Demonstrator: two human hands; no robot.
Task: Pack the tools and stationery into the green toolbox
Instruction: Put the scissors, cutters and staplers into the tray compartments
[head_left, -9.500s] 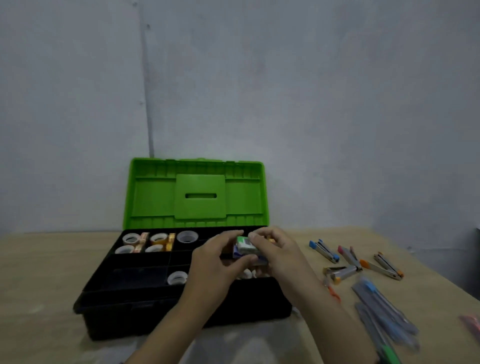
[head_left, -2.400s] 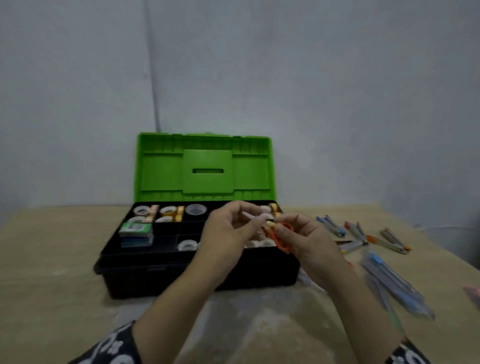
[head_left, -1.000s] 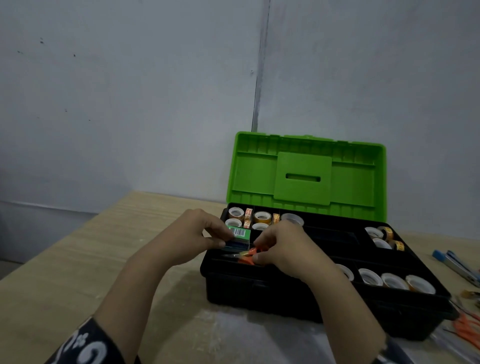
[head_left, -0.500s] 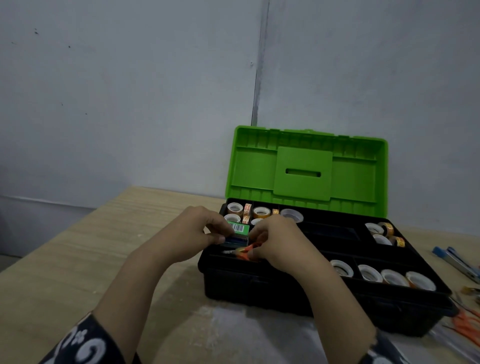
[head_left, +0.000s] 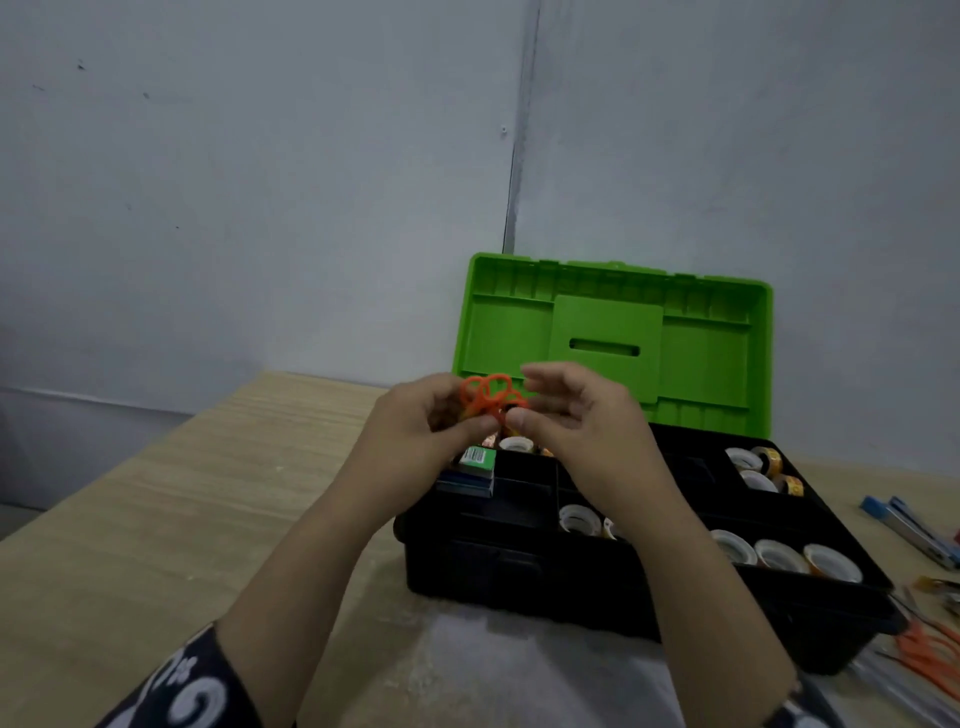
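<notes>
My left hand (head_left: 421, 426) pinches a small pair of orange-handled scissors (head_left: 488, 397) between thumb and curled fingers (head_left: 480, 425), loops upward, above the left end of the green toolbox (head_left: 613, 332). My right hand (head_left: 566, 415) meets it from the other side: thumb tip against the scissors just below the loops, the other fingers loosely spread and holding nothing that I can make out. The blades are hidden behind my fingers. I judge the scissors light and rigid, with smooth plastic loops and a pointed end; best held at the loops or the pivot, points turned away.

Directly below, a stack of staple boxes (head_left: 470, 467) fills one compartment, with tape rolls (head_left: 779, 556) in those to the right. The box stands open on the bench (head_left: 182, 493). More orange scissors (head_left: 930, 654) and a blue-ended tool (head_left: 904, 525) lie unpacked on the right.
</notes>
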